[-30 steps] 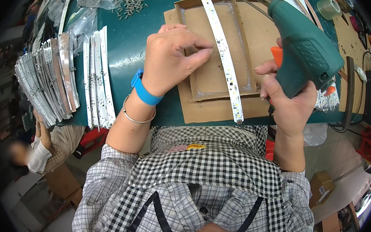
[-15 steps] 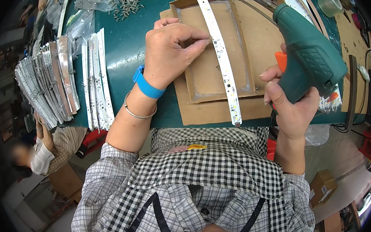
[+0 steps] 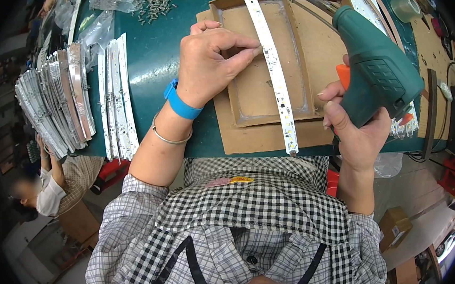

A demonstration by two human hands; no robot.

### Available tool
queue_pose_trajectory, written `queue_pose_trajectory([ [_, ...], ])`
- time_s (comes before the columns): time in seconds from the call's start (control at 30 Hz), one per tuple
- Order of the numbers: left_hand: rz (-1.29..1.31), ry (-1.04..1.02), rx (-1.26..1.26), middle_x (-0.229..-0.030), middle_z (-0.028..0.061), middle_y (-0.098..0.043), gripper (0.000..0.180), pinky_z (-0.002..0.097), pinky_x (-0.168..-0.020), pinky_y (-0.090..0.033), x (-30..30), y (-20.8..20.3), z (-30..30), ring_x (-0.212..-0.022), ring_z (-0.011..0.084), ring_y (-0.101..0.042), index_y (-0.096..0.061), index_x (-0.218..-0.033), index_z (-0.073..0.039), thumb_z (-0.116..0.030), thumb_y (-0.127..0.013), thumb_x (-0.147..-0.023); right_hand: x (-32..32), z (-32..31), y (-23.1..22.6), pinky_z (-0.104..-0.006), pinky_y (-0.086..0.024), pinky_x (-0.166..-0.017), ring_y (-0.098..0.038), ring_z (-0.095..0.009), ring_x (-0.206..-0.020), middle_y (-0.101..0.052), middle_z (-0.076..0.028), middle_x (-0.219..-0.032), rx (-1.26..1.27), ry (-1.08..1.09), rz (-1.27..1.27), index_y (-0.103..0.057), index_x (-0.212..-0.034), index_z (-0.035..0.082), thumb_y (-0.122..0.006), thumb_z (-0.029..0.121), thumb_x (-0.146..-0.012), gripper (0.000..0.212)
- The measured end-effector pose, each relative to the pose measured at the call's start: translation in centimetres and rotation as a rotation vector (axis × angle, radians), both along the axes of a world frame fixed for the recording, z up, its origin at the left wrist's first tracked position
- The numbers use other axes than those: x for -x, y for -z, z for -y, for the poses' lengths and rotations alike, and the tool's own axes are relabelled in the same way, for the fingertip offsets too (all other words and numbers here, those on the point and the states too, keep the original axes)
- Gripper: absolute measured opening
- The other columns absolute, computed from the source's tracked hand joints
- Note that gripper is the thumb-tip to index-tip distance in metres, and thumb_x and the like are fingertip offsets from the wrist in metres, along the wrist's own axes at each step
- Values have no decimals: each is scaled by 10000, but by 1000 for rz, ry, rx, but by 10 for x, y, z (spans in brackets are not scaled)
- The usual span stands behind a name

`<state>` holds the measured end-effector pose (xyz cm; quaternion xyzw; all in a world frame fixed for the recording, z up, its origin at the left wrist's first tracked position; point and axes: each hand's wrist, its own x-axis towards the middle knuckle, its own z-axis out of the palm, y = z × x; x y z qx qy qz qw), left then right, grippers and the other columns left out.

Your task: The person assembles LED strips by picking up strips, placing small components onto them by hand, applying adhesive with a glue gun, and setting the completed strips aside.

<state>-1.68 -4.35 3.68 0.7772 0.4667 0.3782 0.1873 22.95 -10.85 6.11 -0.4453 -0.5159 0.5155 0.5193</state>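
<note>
The gun-shaped tool (image 3: pixel 380 74) is matt plastic, the tray (image 3: pixel 288 53) cardboard, small parts (image 3: pixel 159 2) seemingly metal.

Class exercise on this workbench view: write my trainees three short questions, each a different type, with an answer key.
1. Multiple choice. What does the right hand hold?
a) a roll of tape
b) a green gun-shaped tool
c) a pair of scissors

2. True or false. The left arm wears both a blue wristband and a thin bangle.

3. Fill in the blank. The long white strip passes over a shallow brown tray made of ____.

Key:
1. b
2. True
3. cardboard
</note>
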Motion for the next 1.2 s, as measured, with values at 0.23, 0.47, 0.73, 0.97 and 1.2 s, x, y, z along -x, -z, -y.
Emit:
queue_pose_trajectory([
  [0.23, 2, -15, -87, -683, 4, -693, 88, 318, -856, -395, -5, 5, -1, -581, 128, -602, -749, -770, -125, -88, -781, -697, 2, 0, -2, -239, -510, -518, -621, -167, -755, -509, -200, -1299, -47, 7, -17, -432, -1290, -114, -730, 19, -789, 598],
  [0.47, -6, -16, -148, -635, -16, -646, 106, 334, -852, -394, -7, 8, -1, -600, 130, -589, -733, -785, -135, -77, -774, -706, -5, 15, -25, -222, -475, -463, -572, -145, -656, -520, -218, -1242, 164, 112, -27, -422, -1287, -116, -711, 0, -737, 632],
  [0.73, -114, 35, -228, -707, -5, -667, 144, 343, -887, -408, -4, 7, -2, -636, 134, -601, -734, -840, -127, -53, -766, -720, -14, 24, -9, -272, -504, -548, -564, -150, -691, -552, -113, -1028, 95, 82, -69, -369, -1344, -73, -715, 92, -802, 665],
  [0.97, -154, 65, -277, -734, 3, -648, 130, 379, -895, -383, -6, 5, -2, -711, 169, -604, -707, -830, -123, -68, -749, -720, 35, 13, 5, -580, -380, -1046, -535, -228, -1010, -472, -56, -917, 41, -154, -527, -223, -1413, 12, -643, 69, -859, 697],
  [1.2, -214, 89, -325, -713, 0, -632, 167, 358, -878, -414, -9, 6, -6, -687, 170, -601, -707, -859, -121, -50, -749, -713, 36, 8, 12, -596, -365, -1060, -518, -242, -1078, -471, -68, -925, 19, -171, -445, -227, -1403, -10, -632, 69, -864, 678],
])
